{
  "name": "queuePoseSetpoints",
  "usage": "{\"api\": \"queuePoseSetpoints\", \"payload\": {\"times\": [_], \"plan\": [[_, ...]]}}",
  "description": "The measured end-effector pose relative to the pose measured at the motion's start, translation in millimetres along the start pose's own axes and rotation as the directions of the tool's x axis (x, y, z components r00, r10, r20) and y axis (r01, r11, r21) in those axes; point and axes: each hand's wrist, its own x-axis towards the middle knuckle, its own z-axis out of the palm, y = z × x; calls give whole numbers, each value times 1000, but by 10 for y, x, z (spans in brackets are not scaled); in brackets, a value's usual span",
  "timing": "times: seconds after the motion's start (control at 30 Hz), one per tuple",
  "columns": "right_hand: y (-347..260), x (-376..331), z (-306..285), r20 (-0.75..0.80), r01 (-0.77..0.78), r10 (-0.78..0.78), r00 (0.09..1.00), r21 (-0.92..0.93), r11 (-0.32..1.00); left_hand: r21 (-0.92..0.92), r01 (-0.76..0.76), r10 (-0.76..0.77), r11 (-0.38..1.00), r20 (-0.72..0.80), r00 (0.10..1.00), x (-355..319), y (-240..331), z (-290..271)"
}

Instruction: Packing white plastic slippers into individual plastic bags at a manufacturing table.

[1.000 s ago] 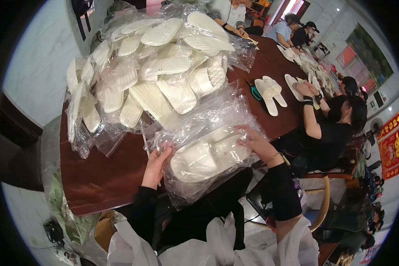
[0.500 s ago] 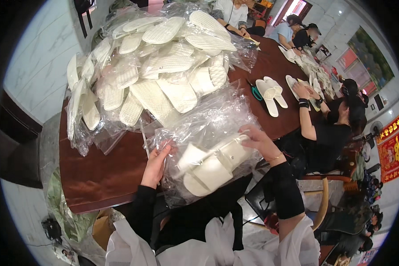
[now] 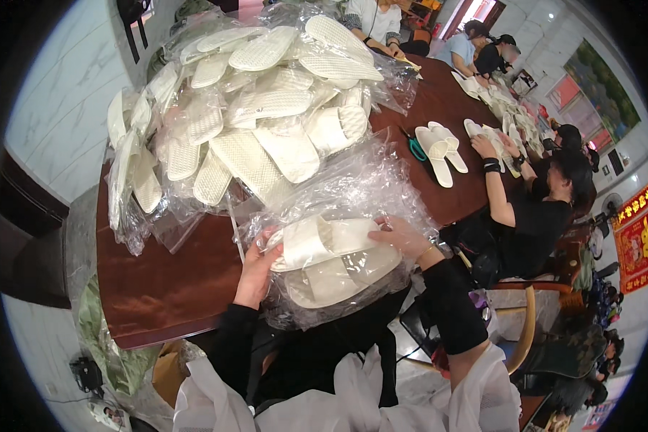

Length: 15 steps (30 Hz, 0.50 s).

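Observation:
A clear plastic bag [image 3: 338,189] lies spread at the near edge of the table, with a pair of white slippers at its near end. The upper slipper [image 3: 306,243] lies crosswise, its toe end at the left. Its toe end is gripped by my left hand [image 3: 255,270], fingers closed. My right hand [image 3: 403,239] pinches at the other end, with film around the fingers. Below it the second slipper [image 3: 322,282] shows through the shiny film, lying flat and slightly tilted. Whether the upper slipper is fully inside the bag, I cannot tell.
Beyond the bag rises a large heap of bagged white slippers [image 3: 266,108] on the brown table [image 3: 165,295]. To the right lie an unbagged slipper pair [image 3: 441,153] and green-handled scissors [image 3: 416,149]. A co-worker in black [image 3: 536,209] handles slippers at the right; others sit farther back.
The slippers have turned from a slant to lying more crosswise, and the upper one has shifted left toward my left hand. My right hand has moved slightly down and left.

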Motion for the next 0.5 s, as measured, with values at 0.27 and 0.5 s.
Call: {"api": "queuePoseSetpoints", "payload": {"times": [0.27, 0.5], "plan": [[-127, -354, -336, -230, 61, 19, 973, 336, 940, -93, 32, -42, 995, -118, 992, -1, 66, -44], [-71, -525, -136, -230, 20, 56, 972, 317, 948, -73, -23, 18, 997, -74, 997, -13, 106, -36]]}}
